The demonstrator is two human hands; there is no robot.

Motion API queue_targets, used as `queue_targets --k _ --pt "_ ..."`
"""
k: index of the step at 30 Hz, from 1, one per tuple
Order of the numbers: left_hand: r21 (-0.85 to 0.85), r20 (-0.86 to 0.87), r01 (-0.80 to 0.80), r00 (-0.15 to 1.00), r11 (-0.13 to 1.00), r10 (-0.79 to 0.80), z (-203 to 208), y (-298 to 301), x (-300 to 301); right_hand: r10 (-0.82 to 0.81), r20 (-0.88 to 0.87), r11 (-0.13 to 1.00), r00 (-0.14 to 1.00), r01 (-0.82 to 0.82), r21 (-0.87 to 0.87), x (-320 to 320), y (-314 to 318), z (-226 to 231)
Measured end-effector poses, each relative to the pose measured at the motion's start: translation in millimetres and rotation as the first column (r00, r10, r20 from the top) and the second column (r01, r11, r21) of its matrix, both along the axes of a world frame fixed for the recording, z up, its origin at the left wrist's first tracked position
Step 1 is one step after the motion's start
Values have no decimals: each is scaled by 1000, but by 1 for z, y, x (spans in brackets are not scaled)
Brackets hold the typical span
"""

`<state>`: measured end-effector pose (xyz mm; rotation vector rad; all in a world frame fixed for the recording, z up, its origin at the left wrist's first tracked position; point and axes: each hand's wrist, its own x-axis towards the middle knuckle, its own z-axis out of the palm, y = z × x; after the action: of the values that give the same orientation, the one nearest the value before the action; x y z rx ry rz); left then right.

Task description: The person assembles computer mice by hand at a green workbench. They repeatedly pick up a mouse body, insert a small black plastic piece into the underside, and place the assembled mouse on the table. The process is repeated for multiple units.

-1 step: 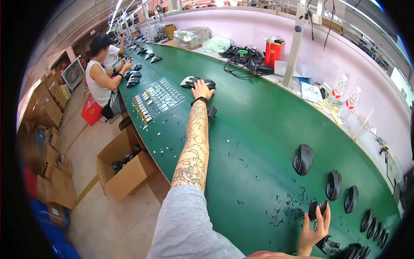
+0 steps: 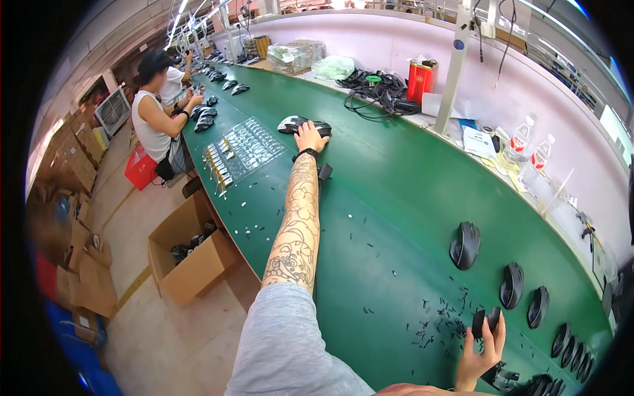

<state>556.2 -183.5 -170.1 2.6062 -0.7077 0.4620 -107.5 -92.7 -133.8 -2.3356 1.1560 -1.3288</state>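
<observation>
At the far middle of the green bench, my left hand (image 2: pixel 310 137) reaches over a black computer mouse (image 2: pixel 322 128), its fingers closed on it. A white-and-black mouse (image 2: pixel 289 124) sits right against it on the left. At the near right my right hand (image 2: pixel 484 350) pinches dark plastic pieces (image 2: pixel 478 324), which look like mouse shell parts, between thumb and fingers. Beneath and left of it lie many tiny black plastic bits (image 2: pixel 439 321). Just beyond this hand stand black mice (image 2: pixel 465 245), with several more farther right.
Left of my left hand lies a clear plastic tray (image 2: pixel 254 146) beside small wired parts (image 2: pixel 216 165). A cardboard box (image 2: pixel 198 254) stands on the floor. Two people work farther along the bench. Cables (image 2: pixel 380 92), a red can (image 2: pixel 420 80) and bottles (image 2: pixel 520 140) line the back ledge.
</observation>
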Motion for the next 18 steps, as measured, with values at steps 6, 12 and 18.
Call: queue_targets --k 6,12,18 --pt "-131 -12 104 994 986 -106 19 1 -18 -73 -47 996 996 70 -51 12 1 7" --pt "-496 -66 369 887 786 -458 46 6 -134 -55 13 998 998 54 42 12 0 3" --pt "-815 -529 -158 -191 558 -827 78 78 -319 37 -35 997 999 -34 75 17 7 20"
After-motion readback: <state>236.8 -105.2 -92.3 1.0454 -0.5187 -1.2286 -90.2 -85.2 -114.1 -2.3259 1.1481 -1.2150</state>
